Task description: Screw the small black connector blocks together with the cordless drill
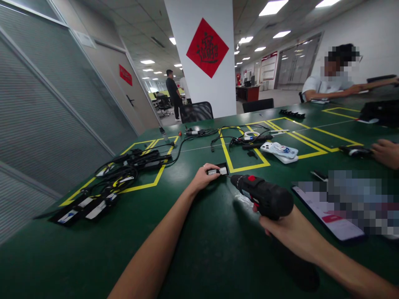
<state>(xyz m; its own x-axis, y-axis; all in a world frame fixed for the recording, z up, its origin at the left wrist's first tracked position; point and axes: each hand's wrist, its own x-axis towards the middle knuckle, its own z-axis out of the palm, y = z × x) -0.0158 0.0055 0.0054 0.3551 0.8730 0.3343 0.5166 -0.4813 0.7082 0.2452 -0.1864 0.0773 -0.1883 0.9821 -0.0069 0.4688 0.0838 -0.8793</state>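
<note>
My left hand [203, 177] pinches a small black box with a white label [218, 170], holding it down on the green table [93, 249]. My right hand [288, 230] is wrapped round a black cordless drill with a red switch [264, 195]. The drill's tip points left at the small box, just short of it. A bit of clear plastic [245, 200] lies under the drill.
Tangled black cables and power adapters [124, 170] lie at the left inside yellow tape lines. Phones [279, 151] and tools lie mid-table. A tablet [330, 216] sits at the right. Another person's hand [385, 153] rests at the right edge; a seated person [333, 79] is behind.
</note>
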